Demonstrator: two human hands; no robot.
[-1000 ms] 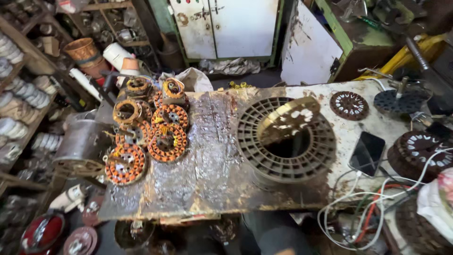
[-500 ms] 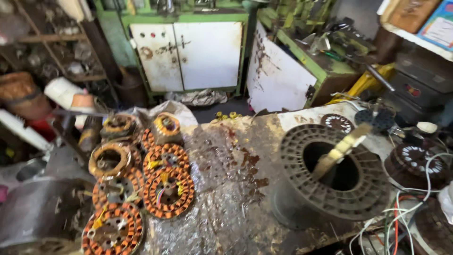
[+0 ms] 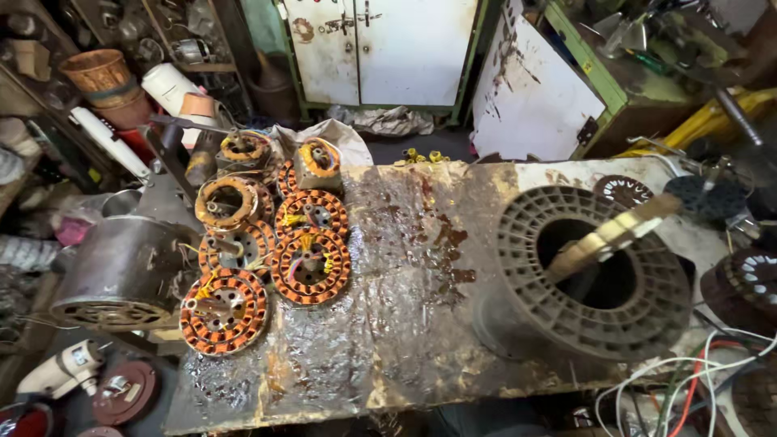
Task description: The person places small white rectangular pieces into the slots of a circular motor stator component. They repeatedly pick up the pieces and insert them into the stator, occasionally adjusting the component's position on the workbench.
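Observation:
Neither of my hands shows in the head view. A stained, foil-covered workbench [image 3: 405,324] fills the middle. On its left side lie several round motor stators wound with copper wire [image 3: 311,265], packed close together. On the right stands a large dark perforated spool [image 3: 595,279] with a wooden stick [image 3: 615,235] resting across its central hole.
A grey motor housing [image 3: 121,271] lies off the bench's left edge. A white double-door cabinet [image 3: 380,48] and a leaning white panel [image 3: 530,89] stand behind. Loose wires [image 3: 688,380] and dark stators [image 3: 745,283] sit at the right. Shelves of parts line the left wall.
The camera view has shifted: the bench and spool now sit lower and more central in the frame than half a second ago. Nothing on the bench has moved.

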